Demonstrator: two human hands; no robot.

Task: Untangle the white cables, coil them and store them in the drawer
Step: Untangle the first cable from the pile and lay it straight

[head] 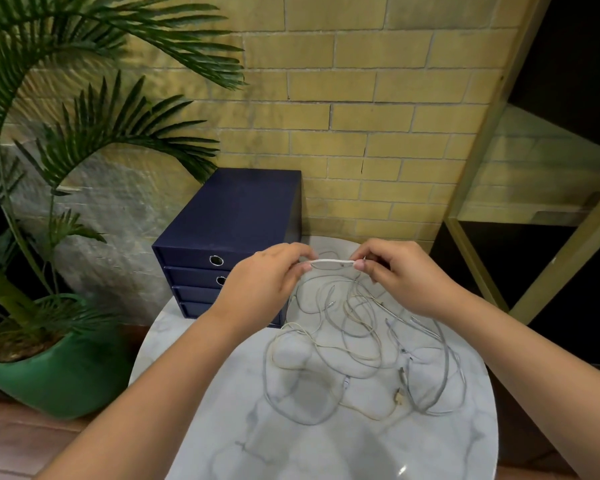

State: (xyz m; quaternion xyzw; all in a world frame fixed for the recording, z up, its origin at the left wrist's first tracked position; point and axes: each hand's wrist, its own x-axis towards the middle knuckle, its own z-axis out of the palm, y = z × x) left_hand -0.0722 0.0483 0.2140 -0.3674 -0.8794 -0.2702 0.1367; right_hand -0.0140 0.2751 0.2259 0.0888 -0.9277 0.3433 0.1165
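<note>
Your left hand [267, 277] and right hand [400, 277] are bare. Your left forearm [174, 368] and right forearm [520, 355], reaching the frame's lower corners, are uncovered too.

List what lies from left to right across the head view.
green plant pot → blue drawer unit → left hand → white cable stretch pinched between both hands → right hand → gold-framed shelf

Both hands are holding a short stretch of white cable [331, 261] taut above the bench [326, 438], left hand [262, 282] pinching one end and right hand [400, 277] the other. The rest of the tangled cables [361, 341] are lying in loose loops on the marble top, with a navy drawer unit [222, 230] sitting just behind, all drawers closed
</note>
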